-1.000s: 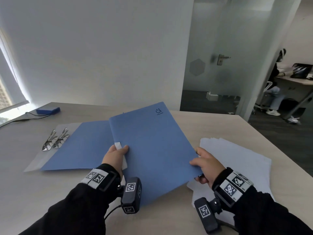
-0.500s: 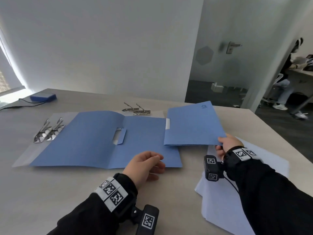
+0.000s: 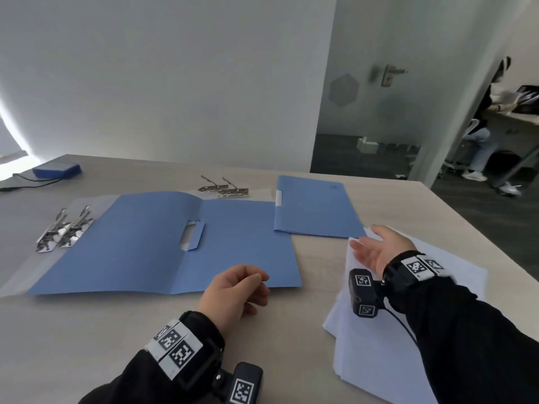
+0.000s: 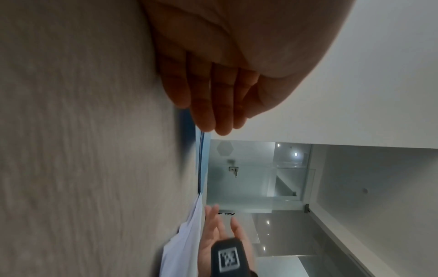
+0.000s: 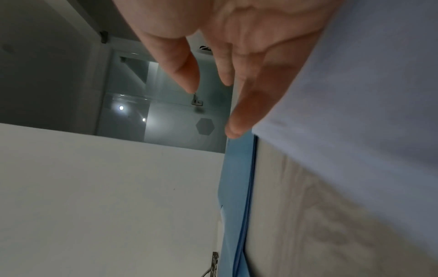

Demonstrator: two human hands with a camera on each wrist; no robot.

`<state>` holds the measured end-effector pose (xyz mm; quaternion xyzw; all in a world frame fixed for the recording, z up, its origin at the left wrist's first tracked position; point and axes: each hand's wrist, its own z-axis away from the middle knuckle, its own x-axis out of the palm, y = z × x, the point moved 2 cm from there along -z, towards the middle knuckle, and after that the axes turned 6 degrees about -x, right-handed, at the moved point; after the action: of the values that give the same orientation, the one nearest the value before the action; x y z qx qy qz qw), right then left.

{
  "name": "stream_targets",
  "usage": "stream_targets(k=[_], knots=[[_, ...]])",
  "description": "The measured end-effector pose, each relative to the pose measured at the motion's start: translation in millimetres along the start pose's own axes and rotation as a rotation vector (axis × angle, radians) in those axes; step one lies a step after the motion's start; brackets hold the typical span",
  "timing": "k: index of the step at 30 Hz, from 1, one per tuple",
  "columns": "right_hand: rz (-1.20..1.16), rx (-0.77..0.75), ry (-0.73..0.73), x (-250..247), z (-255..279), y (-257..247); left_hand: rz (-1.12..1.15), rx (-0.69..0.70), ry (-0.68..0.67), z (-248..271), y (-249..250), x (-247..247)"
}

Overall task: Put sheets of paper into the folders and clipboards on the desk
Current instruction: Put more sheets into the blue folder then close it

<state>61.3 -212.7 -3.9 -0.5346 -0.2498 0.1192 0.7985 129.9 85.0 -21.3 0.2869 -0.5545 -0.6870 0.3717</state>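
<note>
My right hand (image 3: 382, 252) hovers spread over the paper stack (image 3: 408, 330) at the counter's right edge, ready to lift a sheet; my left hand (image 3: 236, 290) rests loosely curled, empty, beside the open folder (image 3: 163, 243).

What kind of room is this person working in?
Most likely an office. A wood-grain desk holds blue folders and a stack of white paper, a frosted glass door leads out, and someone sits at another desk beyond it.

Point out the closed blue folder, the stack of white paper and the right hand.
closed blue folder (image 3: 316, 211): head view, middle of its front cover.
stack of white paper (image 3: 379, 354): head view, bare top sheet near the front.
right hand (image 3: 382, 249): head view, open palm.
</note>
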Motion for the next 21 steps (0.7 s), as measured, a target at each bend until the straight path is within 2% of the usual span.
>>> stream_targets(k=[3,8,13,15,21], knots=[[0.053,-0.060,0.005,-36,27,-9,-0.079,0.052,0.029,6,-1,13],[0.339,-0.156,0.064,-107,66,-29,-0.170,0.201,0.067,17,7,56],[0.526,-0.194,0.161,-170,98,-38,-0.386,0.191,-0.011,24,1,108],[0.548,-0.170,0.190,-190,106,-37,-0.444,0.157,-0.061,23,-3,127],[0.369,-0.028,0.150,-220,127,-29,-0.918,0.146,-0.075,15,-10,158]])
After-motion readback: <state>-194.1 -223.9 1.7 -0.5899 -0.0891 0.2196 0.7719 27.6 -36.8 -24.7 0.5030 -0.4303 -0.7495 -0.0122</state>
